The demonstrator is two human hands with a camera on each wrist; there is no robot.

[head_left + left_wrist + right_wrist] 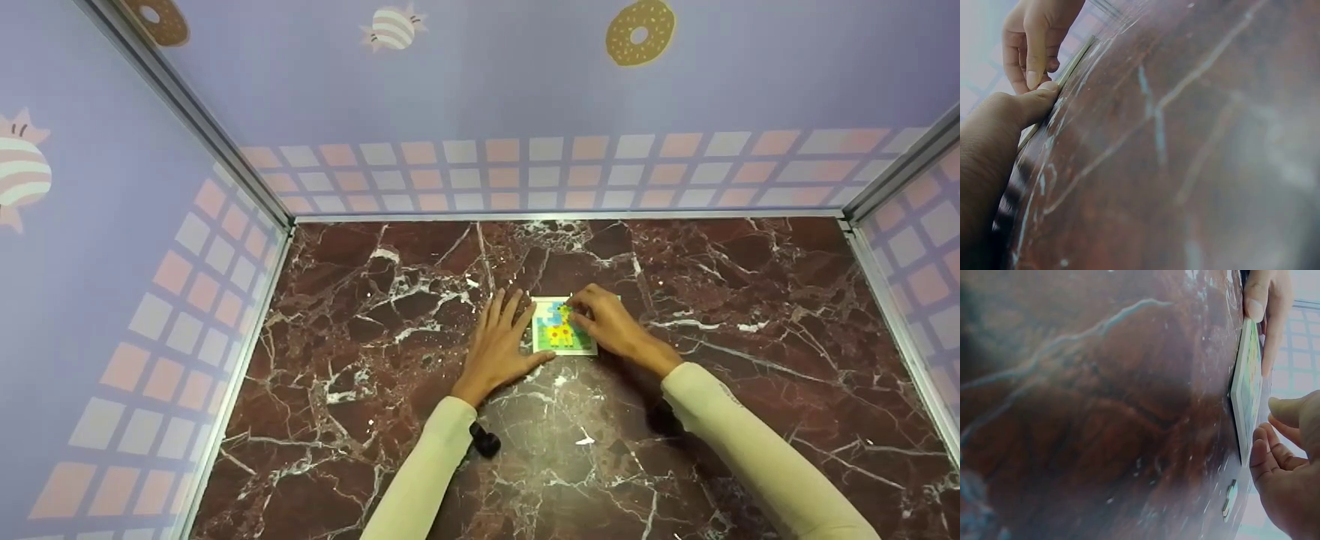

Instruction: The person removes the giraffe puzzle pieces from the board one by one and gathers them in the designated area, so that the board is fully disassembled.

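Note:
A small square giraffe jigsaw puzzle in a pale frame lies on the marble-patterned table. My left hand lies spread along its left side, fingers straight, with the thumb on the near edge. Over the upper right part of the picture, my right hand bends its fingers, thumb and index tips close together at a puzzle piece by the giraffe's head. The fingers mostly hide that piece. In the right wrist view the thumb and curled fingers hover close beside the puzzle's frame.
A loose puzzle piece lies on the table just right of the frame. The dark red table has white veins. Lilac walls with pink and white squares enclose it at the back and both sides. A black object hangs at the left cuff.

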